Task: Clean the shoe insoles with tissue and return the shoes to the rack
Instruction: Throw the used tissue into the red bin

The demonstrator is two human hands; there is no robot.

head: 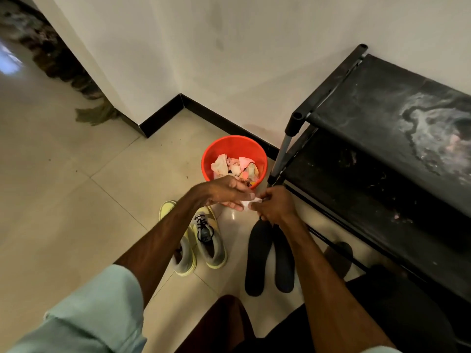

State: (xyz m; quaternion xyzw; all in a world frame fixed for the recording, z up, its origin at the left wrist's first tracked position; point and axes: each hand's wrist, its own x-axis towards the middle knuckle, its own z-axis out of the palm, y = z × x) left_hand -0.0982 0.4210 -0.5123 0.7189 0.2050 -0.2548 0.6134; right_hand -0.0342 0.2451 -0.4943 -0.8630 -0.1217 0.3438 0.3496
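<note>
A small white tissue (247,203) is held between both hands, just in front of the red bucket. My left hand (228,191) pinches its left end and my right hand (274,206) grips its right end. Two black insoles (256,261) lie side by side on the floor tiles below my right hand. A pair of grey and yellow sneakers (204,240) stands to their left, partly hidden by my left forearm. The black shoe rack (382,154) stands on the right against the wall.
A red bucket (234,149) holding crumpled used tissues sits in the corner beside the rack's leg. A mop head (95,114) lies on the floor at the left past the wall corner. My knees fill the bottom of the view.
</note>
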